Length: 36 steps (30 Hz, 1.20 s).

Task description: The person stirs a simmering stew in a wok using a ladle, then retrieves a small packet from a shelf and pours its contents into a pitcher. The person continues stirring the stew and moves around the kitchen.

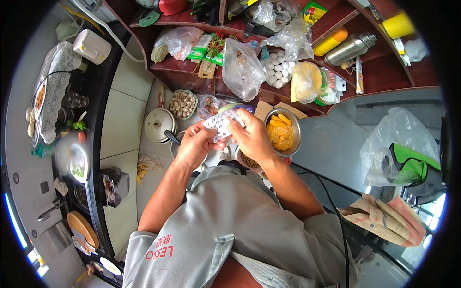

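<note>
A small see-through plastic packet (220,124) with a white, dark-spotted face is held up in front of my chest. My left hand (194,144) pinches its lower left end between thumb and fingers. At the opposite end, my right hand (254,135) grips it with the thumb on top. What the dark spots are I cannot tell. Beneath and to the right of my right hand is a metal bowl (298,135) of corn kernels and cobs (280,135). Small brown round pieces (248,161) fill another bowl, partly hidden by my right forearm.
Ahead, a dark red wooden shelf (180,77) holds bagged eggs (277,70), plastic bags and a steel flask (349,48). Below it stand a lidded pot (158,126) and a container of garlic bulbs (183,104). A counter with dishes and a cutting board (82,228) runs along the left.
</note>
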{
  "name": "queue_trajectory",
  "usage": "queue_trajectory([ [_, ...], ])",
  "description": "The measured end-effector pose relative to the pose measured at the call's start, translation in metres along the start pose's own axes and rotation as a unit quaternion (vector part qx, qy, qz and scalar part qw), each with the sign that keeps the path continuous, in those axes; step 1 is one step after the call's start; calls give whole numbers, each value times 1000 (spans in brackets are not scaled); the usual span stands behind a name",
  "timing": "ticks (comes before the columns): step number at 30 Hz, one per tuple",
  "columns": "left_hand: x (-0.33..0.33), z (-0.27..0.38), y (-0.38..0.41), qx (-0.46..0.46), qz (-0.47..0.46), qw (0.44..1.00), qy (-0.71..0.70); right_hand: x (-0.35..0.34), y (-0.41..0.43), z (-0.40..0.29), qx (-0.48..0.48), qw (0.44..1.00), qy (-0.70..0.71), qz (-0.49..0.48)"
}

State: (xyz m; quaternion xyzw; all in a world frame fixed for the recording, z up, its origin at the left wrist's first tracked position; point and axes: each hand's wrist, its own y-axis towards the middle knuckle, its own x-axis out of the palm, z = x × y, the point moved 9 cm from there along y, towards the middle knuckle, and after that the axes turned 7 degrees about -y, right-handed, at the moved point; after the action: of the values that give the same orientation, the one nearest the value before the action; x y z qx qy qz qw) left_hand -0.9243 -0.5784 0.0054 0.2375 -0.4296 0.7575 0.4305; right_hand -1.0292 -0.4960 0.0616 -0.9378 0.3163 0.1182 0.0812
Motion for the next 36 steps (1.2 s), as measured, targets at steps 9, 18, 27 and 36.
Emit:
queue_trajectory([
  [9, -5, -22, -2, -16, 49, 999, 10, 1, -22, 0, -38, 998, -36, 26],
  [18, 12, -54, 8, -79, 27, 995, -47, -74, -21, 4, 34, 987, 39, 152],
  [27, -52, -16, -26, -10, 32, 966, -256, -358, 149, -193, -235, 913, 168, 289],
  [36, -112, 29, -121, 156, -3, 910, -383, -118, 128, -74, -97, 969, 183, 136],
])
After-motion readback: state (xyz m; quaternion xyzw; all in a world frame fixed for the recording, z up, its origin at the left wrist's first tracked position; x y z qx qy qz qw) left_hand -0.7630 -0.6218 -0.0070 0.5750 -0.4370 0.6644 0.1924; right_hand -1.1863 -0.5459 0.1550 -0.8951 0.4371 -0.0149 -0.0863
